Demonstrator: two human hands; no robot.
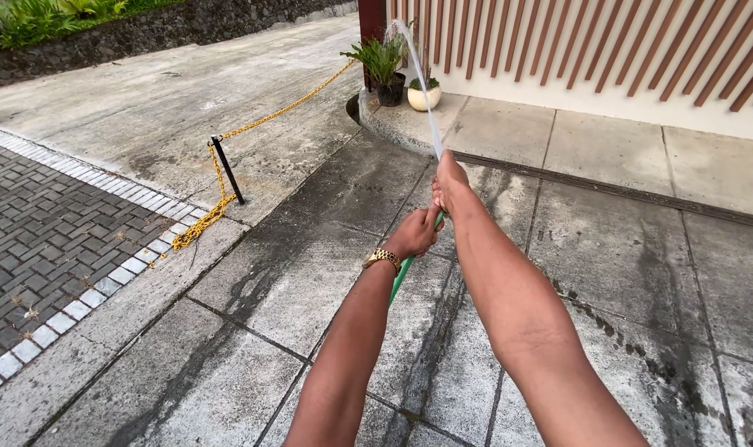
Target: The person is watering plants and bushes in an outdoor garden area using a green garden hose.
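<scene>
Both hands gripping green garden hose [401,277]: right hand [449,184] pinching nozzle end, left hand [413,235] closed just behind at seven o'clock. Spraying water jet [422,83] toward potted plants [383,62] at twelve. Probably soft, wet, slippery; best gripping near tip.

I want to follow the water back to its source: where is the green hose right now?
In the head view, centre frame, the green hose runs between both hands: the right hand grips its front end, the left hand holds just behind.
</scene>
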